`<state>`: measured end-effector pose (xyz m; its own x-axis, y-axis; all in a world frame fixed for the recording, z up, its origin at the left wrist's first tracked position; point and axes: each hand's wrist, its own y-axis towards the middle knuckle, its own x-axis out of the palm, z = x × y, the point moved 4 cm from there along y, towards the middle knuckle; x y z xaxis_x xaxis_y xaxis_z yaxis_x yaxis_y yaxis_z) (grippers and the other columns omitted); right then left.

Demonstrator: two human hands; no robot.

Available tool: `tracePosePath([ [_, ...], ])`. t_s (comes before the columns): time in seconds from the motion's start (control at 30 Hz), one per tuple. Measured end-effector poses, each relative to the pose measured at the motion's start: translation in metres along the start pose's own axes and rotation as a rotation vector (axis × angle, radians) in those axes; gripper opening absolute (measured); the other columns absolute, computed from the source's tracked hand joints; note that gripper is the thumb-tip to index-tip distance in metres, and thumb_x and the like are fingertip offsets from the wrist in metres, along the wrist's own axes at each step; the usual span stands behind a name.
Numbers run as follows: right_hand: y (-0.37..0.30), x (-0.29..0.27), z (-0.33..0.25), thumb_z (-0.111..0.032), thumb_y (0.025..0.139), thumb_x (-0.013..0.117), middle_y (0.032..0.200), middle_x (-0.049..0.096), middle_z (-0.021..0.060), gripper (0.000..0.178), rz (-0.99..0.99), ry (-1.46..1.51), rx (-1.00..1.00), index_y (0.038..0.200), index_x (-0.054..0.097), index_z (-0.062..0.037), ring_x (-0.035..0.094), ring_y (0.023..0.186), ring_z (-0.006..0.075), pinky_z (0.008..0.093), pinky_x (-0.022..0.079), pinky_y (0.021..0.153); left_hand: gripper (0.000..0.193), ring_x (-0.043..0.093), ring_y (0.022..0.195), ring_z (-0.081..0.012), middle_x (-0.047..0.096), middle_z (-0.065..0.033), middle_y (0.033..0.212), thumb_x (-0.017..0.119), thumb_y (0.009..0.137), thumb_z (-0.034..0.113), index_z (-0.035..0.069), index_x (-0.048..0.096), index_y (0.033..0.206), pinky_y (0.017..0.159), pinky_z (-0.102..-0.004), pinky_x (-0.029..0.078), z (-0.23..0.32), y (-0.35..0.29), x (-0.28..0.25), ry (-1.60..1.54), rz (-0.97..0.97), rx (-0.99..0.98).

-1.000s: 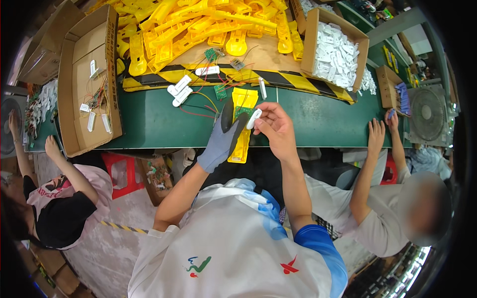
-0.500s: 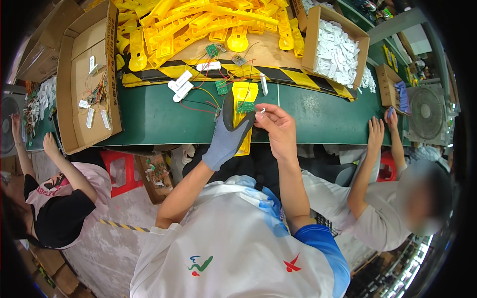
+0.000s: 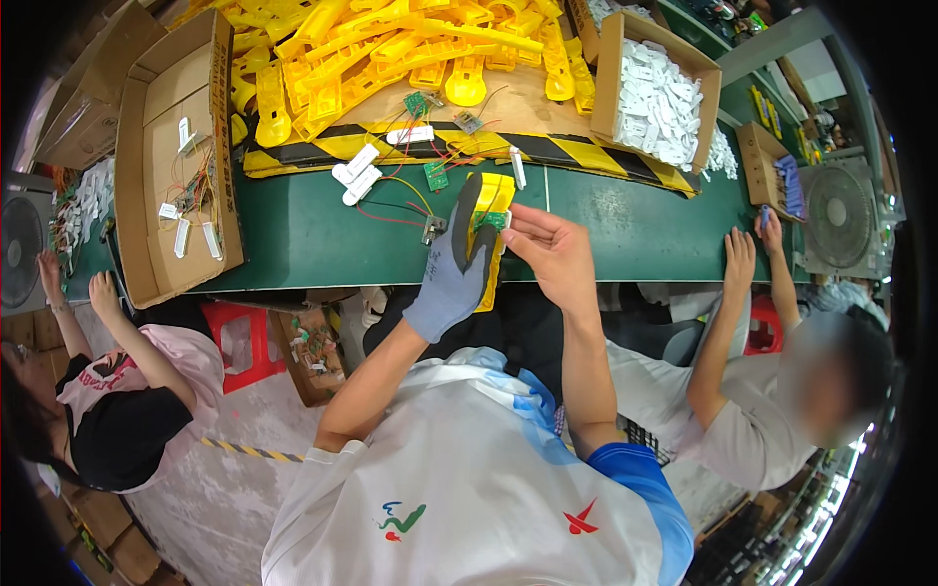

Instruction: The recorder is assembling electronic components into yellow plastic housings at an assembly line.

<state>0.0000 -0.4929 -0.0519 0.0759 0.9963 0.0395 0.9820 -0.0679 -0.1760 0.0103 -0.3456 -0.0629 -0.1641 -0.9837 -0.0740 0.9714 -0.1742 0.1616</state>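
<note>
My left hand (image 3: 451,269), in a grey glove with dark fingers, grips a long yellow plastic housing (image 3: 495,188) at the table's near edge. A small green circuit board (image 3: 495,220) lies in the housing, close to the gloved thumb. My bare right hand (image 3: 559,259) meets the board's right edge, with thumb and fingertips pinched around a small white part (image 3: 507,221), mostly hidden. Beyond my hands lie white plastic casings (image 3: 361,184) and another green circuit board (image 3: 436,176), among red and yellow wires. A small metallic part (image 3: 433,230) sits left of the glove.
Yellow housings (image 3: 391,59) are heaped behind a black-and-yellow striped edge (image 3: 322,148). A cardboard box (image 3: 156,88) with wired parts stands left. At right is a box of white pieces (image 3: 657,103). People sit on both sides, one hand (image 3: 740,256) resting on the green table (image 3: 625,225).
The housing has tilted, its far end leaning right. My right hand has brought the small white part against the board's right edge, and its fingers have straightened somewhat.
</note>
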Motion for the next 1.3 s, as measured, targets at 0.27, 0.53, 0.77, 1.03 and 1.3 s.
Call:
tracePosePath([
  [0.27, -0.007, 0.003, 0.004, 0.001, 0.087, 0.067, 0.111, 0.069, 0.0165, 0.039, -0.031, 0.007, -0.057, 0.125, 0.06, 0.0067, 0.067, 0.1, 0.0174, 0.0285, 0.053, 0.089, 0.038, 0.066, 0.093, -0.0311, 0.064, -0.0199, 0.108, 0.052, 0.095, 0.013, 0.002, 0.047, 0.131, 0.079, -0.0388, 0.051, -0.007, 0.001, 0.001, 0.142, -0.026, 0.053],
  [0.53, -0.018, 0.013, 0.013, 0.002, 0.089, 0.064, 0.113, 0.069, 0.0122, 0.037, 0.079, 0.012, -0.125, 0.125, 0.062, 0.0008, 0.067, 0.099, 0.0161, 0.027, 0.054, 0.085, 0.026, 0.063, 0.075, -0.024, 0.064, -0.0152, 0.09, 0.054, 0.093, 0.012, 0.002, 0.053, 0.117, 0.066, -0.0355, 0.05, -0.012, 0.001, 0.001, 0.022, -0.007, -0.036],
  [0.77, -0.022, 0.013, 0.018, 0.002, 0.09, 0.062, 0.123, 0.063, 0.0122, 0.036, 0.08, -0.062, -0.237, 0.126, 0.061, 0.001, 0.063, 0.098, 0.0125, 0.0243, 0.053, 0.081, 0.025, 0.063, 0.077, -0.0238, 0.064, -0.0147, 0.09, 0.053, 0.093, 0.011, 0.002, 0.053, 0.116, 0.067, -0.0362, 0.05, -0.011, 0.001, 0.001, 0.064, -0.026, -0.016],
  [1.03, -0.044, 0.019, -0.019, -0.005, 0.087, 0.058, 0.122, 0.057, 0.0249, 0.062, 0.077, -0.665, -0.48, 0.144, 0.036, 0.0039, 0.053, 0.112, 0.0396, 0.0404, 0.043, 0.099, 0.043, 0.062, 0.099, -0.0287, 0.06, -0.0196, 0.113, 0.048, 0.093, 0.007, 0.003, 0.036, 0.134, 0.086, -0.0373, 0.048, -0.019, -0.009, 0.015, -0.032, -0.263, -0.027],
  [1.3, -0.045, -0.109, -0.048, -0.024, 0.087, 0.068, 0.109, 0.061, 0.0218, 0.049, 0.153, -0.97, -0.262, 0.127, 0.056, 0.0001, 0.059, 0.104, 0.039, 0.0418, 0.047, 0.09, 0.073, 0.065, 0.095, -0.0276, 0.059, -0.0192, 0.124, 0.051, 0.09, 0.007, 0.012, 0.017, 0.155, 0.088, -0.031, 0.05, 0.032, -0.029, 0.018, -0.396, -0.815, -0.534],
])
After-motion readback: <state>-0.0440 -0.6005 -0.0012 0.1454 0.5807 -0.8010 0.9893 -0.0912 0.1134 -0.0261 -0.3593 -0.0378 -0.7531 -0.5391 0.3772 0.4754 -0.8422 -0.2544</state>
